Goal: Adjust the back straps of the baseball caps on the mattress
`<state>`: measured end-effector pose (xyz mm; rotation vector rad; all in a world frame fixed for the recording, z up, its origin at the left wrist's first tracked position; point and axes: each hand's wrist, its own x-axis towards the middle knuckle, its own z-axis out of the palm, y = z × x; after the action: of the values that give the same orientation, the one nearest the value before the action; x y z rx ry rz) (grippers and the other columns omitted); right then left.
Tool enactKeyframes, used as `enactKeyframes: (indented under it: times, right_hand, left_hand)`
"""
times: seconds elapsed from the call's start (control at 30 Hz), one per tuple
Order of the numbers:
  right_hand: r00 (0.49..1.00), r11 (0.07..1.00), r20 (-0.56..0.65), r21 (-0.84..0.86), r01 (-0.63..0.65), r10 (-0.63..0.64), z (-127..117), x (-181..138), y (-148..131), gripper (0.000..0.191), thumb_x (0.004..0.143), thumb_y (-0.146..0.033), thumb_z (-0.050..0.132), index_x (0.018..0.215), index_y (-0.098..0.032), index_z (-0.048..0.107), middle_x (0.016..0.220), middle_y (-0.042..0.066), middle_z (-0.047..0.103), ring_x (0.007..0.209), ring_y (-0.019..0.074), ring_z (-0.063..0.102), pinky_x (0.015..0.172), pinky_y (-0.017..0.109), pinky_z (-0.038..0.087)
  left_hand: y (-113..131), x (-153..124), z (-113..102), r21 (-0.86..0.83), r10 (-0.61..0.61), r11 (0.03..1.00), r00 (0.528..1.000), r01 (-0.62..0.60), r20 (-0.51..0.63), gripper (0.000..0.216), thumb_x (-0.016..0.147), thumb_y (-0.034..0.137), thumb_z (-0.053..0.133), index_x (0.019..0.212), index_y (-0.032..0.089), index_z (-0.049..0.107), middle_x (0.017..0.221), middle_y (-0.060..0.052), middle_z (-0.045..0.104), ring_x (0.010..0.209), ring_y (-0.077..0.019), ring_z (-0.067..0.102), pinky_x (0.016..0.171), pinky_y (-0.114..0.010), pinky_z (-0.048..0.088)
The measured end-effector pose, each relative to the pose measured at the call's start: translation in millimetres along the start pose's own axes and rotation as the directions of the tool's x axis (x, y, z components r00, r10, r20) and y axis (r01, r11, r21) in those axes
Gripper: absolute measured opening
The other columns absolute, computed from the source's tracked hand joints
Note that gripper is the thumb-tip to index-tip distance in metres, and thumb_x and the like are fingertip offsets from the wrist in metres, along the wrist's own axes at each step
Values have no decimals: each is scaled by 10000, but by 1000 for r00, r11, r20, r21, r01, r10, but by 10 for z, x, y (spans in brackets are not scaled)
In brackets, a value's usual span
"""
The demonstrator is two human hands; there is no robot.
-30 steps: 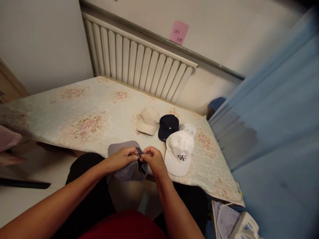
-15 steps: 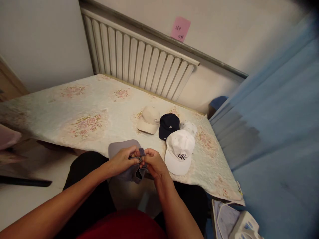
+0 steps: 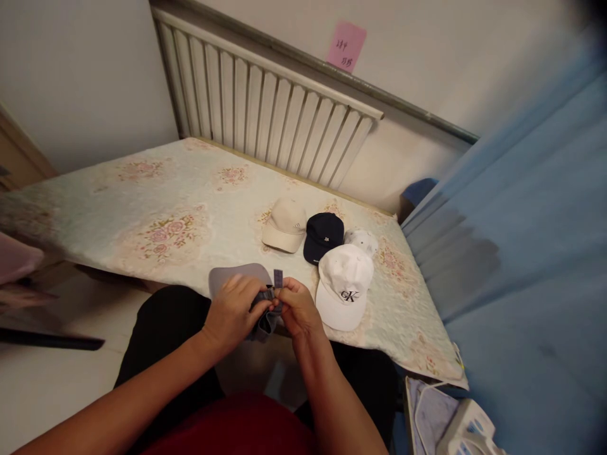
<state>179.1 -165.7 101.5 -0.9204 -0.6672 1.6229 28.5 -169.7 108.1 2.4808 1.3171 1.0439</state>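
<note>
A grey cap [image 3: 239,272] is at the table's front edge, its brim pointing away to the left and its back towards me. My left hand [image 3: 234,309] is closed around the cap's strap near the buckle. With the fingers of my right hand [image 3: 296,304] I pinch the strap [image 3: 278,278], whose loose end sticks up above the fingertips. The buckle is partly hidden between both hands. Just right of my right hand lies a white cap [image 3: 345,284] with black letters on its front. Behind it are a navy cap [image 3: 324,237], a beige cap [image 3: 285,226] and a pale patterned cap [image 3: 361,240].
A flowered cloth [image 3: 109,221] covers the table, with a radiator [image 3: 265,114] behind it. Blue curtains [image 3: 531,253] hang on the right. A garment steamer or iron-like white device [image 3: 474,430] stands low at the right. Another person's hand [image 3: 26,296] shows at the left edge.
My left hand has shifted, its back now turned up over the cap's brim side. More of the strap's loose end stands up above my right fingers.
</note>
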Motion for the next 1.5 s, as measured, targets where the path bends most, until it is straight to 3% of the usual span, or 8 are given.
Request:
enactKeyframes:
  times: [0.13, 0.27, 0.47, 0.77, 1.0, 1.13, 1.3, 1.5]
  right_hand:
    - [1000, 1000, -2, -8, 12, -12, 4, -1, 17, 177, 570, -148, 682, 674, -187, 544, 497, -53, 580, 435, 83, 501, 475, 212, 422]
    - [1000, 1000, -6, -16, 17, -17, 12, 5, 36, 169, 561, -143, 681, 676, -183, 563, 503, -47, 592, 433, 84, 505, 464, 209, 411]
    - [1000, 999, -1, -16, 31, -31, 23, -26, -7, 153, 557, -132, 685, 652, -178, 574, 484, -47, 586, 425, 81, 491, 461, 208, 396]
    - [997, 998, 73, -57, 30, -26, -35, -27, -19, 179, 572, -166, 728, 676, -180, 585, 504, -51, 595, 448, 87, 512, 491, 217, 431]
    - [990, 1000, 142, -21, 18, -15, -70, -62, -69, 252, 595, -254, 794, 738, -165, 607, 633, -16, 650, 495, 90, 562, 544, 231, 489]
    - [978, 998, 207, -51, 26, -15, -101, -94, -88, 287, 630, -326, 794, 801, -163, 631, 621, -12, 645, 478, 100, 557, 499, 232, 467]
    - [977, 995, 210, -81, 60, -42, -154, -116, -78, 262, 718, -405, 731, 763, -169, 627, 457, -58, 536, 369, 76, 427, 434, 223, 420]
    - [975, 998, 219, -63, 30, -16, -219, -105, 8, 277, 713, -410, 736, 771, -165, 619, 394, -86, 471, 350, 66, 366, 423, 212, 418]
  left_hand:
    - [71, -67, 17, 57, -131, 990, 991, 129, 28, 137, 880, 313, 517, 897, 202, 595, 872, -65, 648, 803, -217, 573, 691, -321, 423]
    - [70, -123, 104, -51, -222, 973, 973, 225, 61, 158, 870, 245, 496, 1006, 213, 571, 951, -59, 667, 855, -214, 622, 715, -312, 458]
    - [-25, -122, 153, -250, -165, 951, 982, 182, 90, 239, 874, 287, 528, 1094, 196, 546, 870, -41, 665, 755, -190, 626, 741, -330, 487]
    - [-145, -79, 116, -321, 7, 947, 998, 15, 67, 215, 888, 299, 509, 1065, 205, 587, 960, -65, 670, 816, -183, 623, 774, -323, 489]
    - [-161, -25, 13, -387, -109, 911, 987, 145, 114, 209, 854, 324, 542, 997, 184, 602, 732, -5, 608, 640, -138, 555, 667, -273, 454]
    - [-178, 8, -33, -511, -184, 822, 966, 253, 181, 223, 816, 350, 585, 967, 186, 598, 669, 26, 560, 624, -129, 521, 646, -267, 429]
    - [-215, 38, -54, -722, -258, 559, 913, 408, 316, 286, 796, 380, 612, 993, 181, 554, 643, 42, 542, 609, -121, 516, 599, -249, 403]
    - [-200, 66, -31, -804, -248, 400, 896, 440, 368, 256, 785, 326, 632, 978, 180, 550, 679, 40, 593, 633, -113, 544, 641, -246, 412]
